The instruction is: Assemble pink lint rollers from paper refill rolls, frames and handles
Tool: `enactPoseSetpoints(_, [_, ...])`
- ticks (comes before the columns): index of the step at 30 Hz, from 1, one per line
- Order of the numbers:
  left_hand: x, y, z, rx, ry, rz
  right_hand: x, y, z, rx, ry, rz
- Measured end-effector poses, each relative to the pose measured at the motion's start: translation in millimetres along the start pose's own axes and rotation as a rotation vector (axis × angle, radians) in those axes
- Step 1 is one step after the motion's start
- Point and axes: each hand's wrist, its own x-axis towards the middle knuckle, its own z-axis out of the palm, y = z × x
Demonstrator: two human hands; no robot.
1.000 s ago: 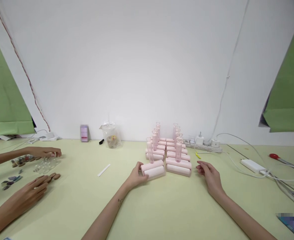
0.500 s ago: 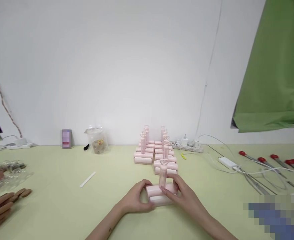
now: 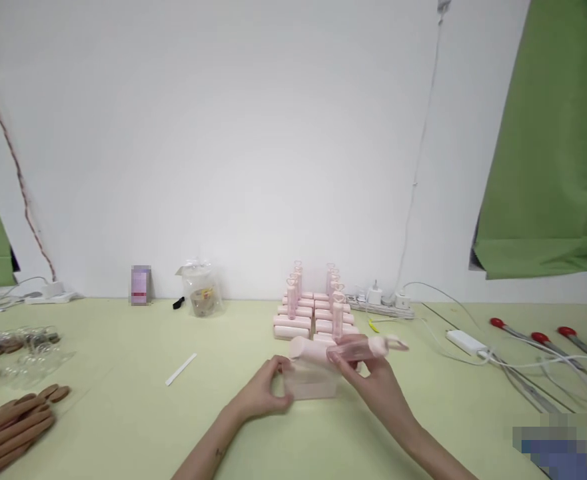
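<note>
Nearest, centre: translucent case (image 3: 313, 391) sits low on the tbl (image 3: 123, 427) in front of the wearer, long axis L-R across the view, approx square to the line of reach. L hand (image 3: 260, 393) is at its L end, thumb near side, fingers far side, gap only about as wide as the case end; looks like a light pinch. R hand (image 3: 376, 387) is closed, thumb vs fingers, on the pink tube (image 3: 354, 350), which lies tipped over nearly flat, heart loop (image 3: 398, 343) pointing R.

Key rel: pink cylinder (image 3: 307, 349) is above + on far side of the case, axis also roughly L-R, so approx parallel. Its L end is close to L fingertips, its R part runs to the tube by R thumb. R hand is nearer the tube, L hand nearer the case's L end. Blurred there, can't tell if cylinder touches case.

Just beyond: two cols of pink units, L col (image 3: 292, 322) and R col (image 3: 323, 315), bodies lying L-R, tubes upright.

Off L: white strip (image 3: 180, 369); further L, co-worker's hand (image 3: 13, 437) by brown discs (image 3: 59, 394). Off R: adapter (image 3: 466, 342), red-ended tools (image 3: 540, 338).

Far edge: phone (image 3: 141, 285), bagged cup (image 3: 203, 300), pwr strip (image 3: 393, 311), then wall (image 3: 273, 133).
</note>
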Motion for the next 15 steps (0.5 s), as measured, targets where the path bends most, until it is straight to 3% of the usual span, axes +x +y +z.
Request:
enactPoseSetpoints(1, [1,-4,-5.4,-0.028,0.022,-0.008,-4,-4,-3,0.016,0.027,-0.013])
enactPoseSetpoints(3, [5,-6,-15.6,-0.114,0.182,-0.019,-13,-7,-10,0.023,0.043,-0.126])
enactPoseSetpoints(5, [9,4,-20.7,-0.223,0.415,-0.026,-25,-4,-18,-0.025,0.005,-0.384])
enactPoseSetpoints(6, [9,14,-19.6,-0.285,0.461,-0.037,-31,-2,-21,-0.063,-0.041,-0.541])
enactPoseSetpoints(7, [8,25,-15.4,-0.333,0.438,-0.045,-36,-1,-24,-0.098,-0.097,-0.681])
enactPoseSetpoints(8, [4,38,-8.0,-0.493,0.306,-0.087,-42,1,-26,-0.127,-0.165,-0.782])
enactPoseSetpoints(10, [-7,60,13.6,-0.826,-0.094,-0.201,-53,1,-29,-0.154,-0.312,-0.846])
enactPoseSetpoints(11, [-14,67,25.9,-0.923,-0.209,-0.263,-57,2,-31,-0.160,-0.387,-0.819])
enactPoseSetpoints(13, [-25,73,47.6,-0.977,-0.205,-0.386,-60,5,-40,-0.198,-0.507,-0.708])
enactPoseSetpoints(15, [-31,69,60.6,-0.947,-0.131,-0.470,-53,17,-61,-0.286,-0.475,-0.573])
